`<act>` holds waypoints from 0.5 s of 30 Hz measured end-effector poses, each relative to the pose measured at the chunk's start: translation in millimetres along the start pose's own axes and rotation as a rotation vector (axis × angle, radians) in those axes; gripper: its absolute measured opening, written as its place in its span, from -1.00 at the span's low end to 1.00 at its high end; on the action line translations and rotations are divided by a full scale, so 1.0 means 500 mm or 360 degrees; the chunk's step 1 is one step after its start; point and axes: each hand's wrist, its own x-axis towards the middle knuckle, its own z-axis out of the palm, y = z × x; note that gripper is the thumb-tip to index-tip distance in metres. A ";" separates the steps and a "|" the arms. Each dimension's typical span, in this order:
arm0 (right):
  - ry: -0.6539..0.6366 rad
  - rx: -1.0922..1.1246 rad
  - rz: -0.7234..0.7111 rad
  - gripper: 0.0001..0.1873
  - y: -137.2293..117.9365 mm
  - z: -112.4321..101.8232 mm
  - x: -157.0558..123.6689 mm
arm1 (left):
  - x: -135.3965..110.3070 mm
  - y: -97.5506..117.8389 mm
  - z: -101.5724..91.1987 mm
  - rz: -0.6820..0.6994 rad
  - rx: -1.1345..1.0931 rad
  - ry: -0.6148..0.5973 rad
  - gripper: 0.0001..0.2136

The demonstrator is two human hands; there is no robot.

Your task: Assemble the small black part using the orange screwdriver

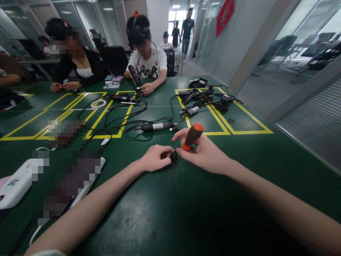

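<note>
On the green table in front of me stands a small black round part with a short upright neck. My left hand grips it from the left, thumb and fingers curled against its side. In my right hand rests a screwdriver with a grey and orange handle, the handle's end tilted upward. Its shaft is hidden behind the hand. My right thumb and a fingertip are close to the right side of the black part; whether they touch it I cannot tell.
A corded electric screwdriver and loose cables lie beyond my hands. Black tools and cords pile up inside yellow tape lines. A white power bank sits at the left. Two co-workers handle things across the table.
</note>
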 end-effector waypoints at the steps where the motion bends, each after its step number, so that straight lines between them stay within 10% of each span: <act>1: -0.0002 -0.0013 -0.0005 -0.75 0.001 0.000 0.000 | 0.000 -0.001 0.000 0.0007 -0.0018 0.0006 -0.81; 15: -0.0005 -0.0173 -0.0168 -0.79 0.009 -0.007 0.005 | -0.008 -0.003 0.004 0.0233 -0.0133 0.0100 -0.74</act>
